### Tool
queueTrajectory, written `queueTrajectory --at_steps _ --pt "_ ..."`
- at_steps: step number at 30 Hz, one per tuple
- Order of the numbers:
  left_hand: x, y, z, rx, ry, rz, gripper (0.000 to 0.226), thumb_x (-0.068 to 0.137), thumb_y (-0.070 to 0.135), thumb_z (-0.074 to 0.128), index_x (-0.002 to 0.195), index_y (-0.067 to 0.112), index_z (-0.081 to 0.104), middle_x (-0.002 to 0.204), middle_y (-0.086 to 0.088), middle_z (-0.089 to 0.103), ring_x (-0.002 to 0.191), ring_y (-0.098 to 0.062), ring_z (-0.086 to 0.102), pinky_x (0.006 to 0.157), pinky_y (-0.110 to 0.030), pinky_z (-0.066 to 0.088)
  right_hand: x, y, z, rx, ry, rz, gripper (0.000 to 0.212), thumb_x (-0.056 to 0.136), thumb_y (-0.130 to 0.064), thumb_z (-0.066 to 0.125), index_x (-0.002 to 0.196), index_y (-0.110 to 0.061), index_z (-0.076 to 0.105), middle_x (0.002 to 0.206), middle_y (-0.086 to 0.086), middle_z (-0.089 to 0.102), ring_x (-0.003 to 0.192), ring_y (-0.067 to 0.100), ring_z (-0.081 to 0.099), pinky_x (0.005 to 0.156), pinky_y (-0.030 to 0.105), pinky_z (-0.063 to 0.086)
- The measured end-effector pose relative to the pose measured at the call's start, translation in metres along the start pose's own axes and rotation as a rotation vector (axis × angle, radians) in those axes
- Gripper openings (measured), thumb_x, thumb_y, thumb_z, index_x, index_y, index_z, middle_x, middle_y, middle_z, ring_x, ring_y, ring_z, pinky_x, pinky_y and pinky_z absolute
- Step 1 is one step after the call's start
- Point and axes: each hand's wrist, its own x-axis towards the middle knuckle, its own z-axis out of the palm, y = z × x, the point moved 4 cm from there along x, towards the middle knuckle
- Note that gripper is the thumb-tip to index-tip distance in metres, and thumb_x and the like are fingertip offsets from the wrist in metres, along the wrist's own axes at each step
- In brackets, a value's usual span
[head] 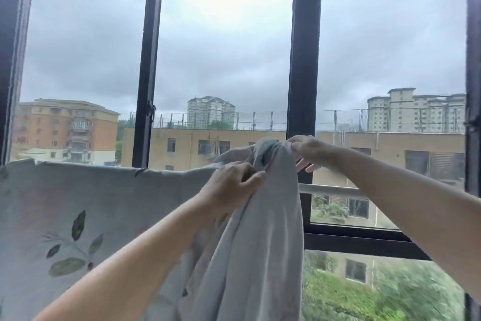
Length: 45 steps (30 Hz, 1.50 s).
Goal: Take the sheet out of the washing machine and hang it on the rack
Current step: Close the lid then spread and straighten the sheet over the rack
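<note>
Pinching the bunched grey leaf-print sheet [260, 242], the left grip [234, 182] curls just below the right grip [307, 151], which pinches its top above the rack rail [333, 189].

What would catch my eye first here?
At centre, the left hand and right hand grip a bunched grey sheet raised before a dark-framed window. To its left, leaf-printed cloth hangs spread out; beyond the glass stand apartment blocks under grey cloud.
</note>
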Motion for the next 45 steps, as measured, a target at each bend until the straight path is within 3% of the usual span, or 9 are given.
queueTrajectory --at_steps 6,12,17,22,28,32,35,39,45 --pt "-0.012 -0.054 -0.023 0.293 0.192 -0.184 0.011 0.090 0.028 0.045 0.091 0.020 0.052 0.100 -0.001 0.053 0.097 -0.021 0.051 0.089 -0.041 0.041 -0.066 -0.003 0.021 -0.308 0.411 -0.205 0.034 0.096 -0.043 0.038 0.092 -0.015 0.057 0.089 0.005 0.063 0.081 0.024 0.059 0.069 0.034 0.047" --pt "-0.008 -0.064 -0.016 0.328 0.084 -0.198 0.010 0.092 0.028 0.044 0.098 0.020 0.047 0.109 -0.006 0.054 0.101 -0.026 0.053 0.089 -0.042 0.042 -0.100 0.001 0.100 -0.017 -0.020 0.140 0.105 0.075 -0.068 0.061 0.146 -0.013 0.007 0.138 0.014 0.046 0.123 0.030 0.049 0.092 0.027 0.039" --pt "-0.005 -0.061 -0.018 0.161 0.049 -0.096 0.027 0.093 0.012 0.041 0.109 0.022 0.060 0.109 0.005 0.057 0.100 -0.016 0.051 0.095 -0.041 0.036 -0.084 0.000 0.108 0.129 0.296 0.127 0.048 0.078 -0.036 0.064 0.113 -0.013 0.042 0.088 0.001 0.058 0.075 0.019 0.059 0.069 0.032 0.051" --pt "0.008 -0.081 -0.030 0.051 0.051 -0.152 0.026 0.097 0.015 0.038 0.098 0.017 0.064 0.106 -0.002 0.065 0.094 -0.019 0.058 0.080 -0.030 0.042 -0.063 -0.010 0.069 -0.010 0.339 0.060 0.013 0.084 -0.028 0.054 0.091 -0.018 0.059 0.080 0.001 0.061 0.075 0.020 0.061 0.067 0.031 0.050" --pt "0.005 -0.113 -0.029 0.441 0.056 -0.271 0.041 0.100 0.026 0.023 0.107 0.012 0.060 0.108 -0.018 0.066 0.088 -0.027 0.061 0.076 -0.035 0.045 -0.026 0.011 -0.013 -0.305 0.639 0.166 0.029 0.084 -0.030 0.051 0.105 -0.014 0.063 0.102 0.008 0.066 0.096 0.029 0.061 0.071 0.030 0.042" --pt "0.003 -0.110 -0.021 0.503 0.253 -0.198 0.041 0.099 0.029 0.030 0.093 0.012 0.067 0.090 -0.019 0.070 0.085 -0.033 0.064 0.083 -0.038 0.043 -0.015 0.036 -0.009 -0.620 0.463 0.394 0.050 0.088 -0.035 0.046 0.131 -0.011 0.040 0.129 0.013 0.052 0.120 0.034 0.049 0.086 0.040 0.040" --pt "0.002 -0.112 -0.021 0.510 0.280 -0.172 0.040 0.098 0.029 0.033 0.088 0.011 0.068 0.086 -0.019 0.071 0.082 -0.035 0.064 0.083 -0.039 0.043 -0.005 0.005 0.034 -0.573 0.301 0.064 0.055 0.091 -0.041 0.040 0.141 -0.020 0.030 0.133 0.013 0.048 0.123 0.034 0.045 0.102 0.048 0.035" --pt "-0.002 -0.112 -0.030 0.502 0.297 -0.135 0.038 0.099 0.028 0.034 0.095 0.011 0.068 0.092 -0.021 0.070 0.089 -0.037 0.064 0.082 -0.038 0.043 -0.020 -0.057 0.103 -0.587 -0.064 -0.281 0.044 0.097 -0.051 0.034 0.116 -0.019 0.057 0.111 0.004 0.062 0.101 0.024 0.056 0.084 0.036 0.046" --pt "-0.004 -0.122 -0.038 0.520 0.254 -0.153 0.042 0.100 0.030 0.032 0.090 0.009 0.067 0.094 -0.020 0.069 0.088 -0.035 0.062 0.080 -0.036 0.042 -0.025 -0.005 0.036 -0.543 0.346 -0.031 0.045 0.096 -0.054 0.032 0.112 -0.019 0.055 0.115 0.006 0.055 0.113 0.028 0.052 0.093 0.043 0.042"
